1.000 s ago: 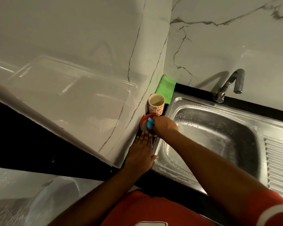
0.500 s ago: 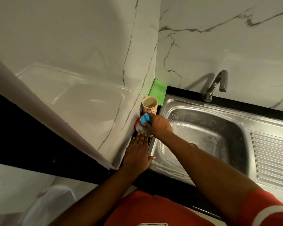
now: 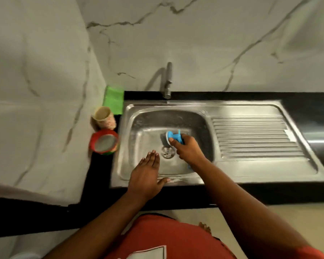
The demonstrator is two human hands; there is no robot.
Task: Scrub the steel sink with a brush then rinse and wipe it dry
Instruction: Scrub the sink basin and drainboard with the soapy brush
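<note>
Moved since the earlier frames: right hand (image 3: 188, 149) with the brush (image 3: 173, 137), from the red tub at the counter's left edge to the middle of the sink basin; left hand (image 3: 147, 176), from the black counter to the basin's front-left part.

Right hand — fingers curled round the blue brush handle, head of the brush down on the basin floor just above the drain (image 3: 167, 152).

Left hand — flat, fingers straight and together, thumb spread toward the front rim; whether the palm touches steel cannot be told.

Sink (image 3: 209, 107) — steel, single basin at left, ribbed draining board (image 3: 254, 137) at right, set in a black counter (image 3: 297, 191). Basin floor looks wet and shiny.

Tap (image 3: 167, 81) — steel, on the back edge behind the basin, spout pointing forward.

Tub (image 3: 104, 141) — red, round, open, pale contents, on the counter just left of the sink rim.

Cup (image 3: 104, 119) — patterned, upright, just behind the tub, touching or nearly so.

Cloth (image 3: 113, 100) — green, folded, in the back corner against the marble wall (image 3: 213, 43), just beside the cup.

Person — red shirt at the frame's lower edge, both forearms bare.
</note>
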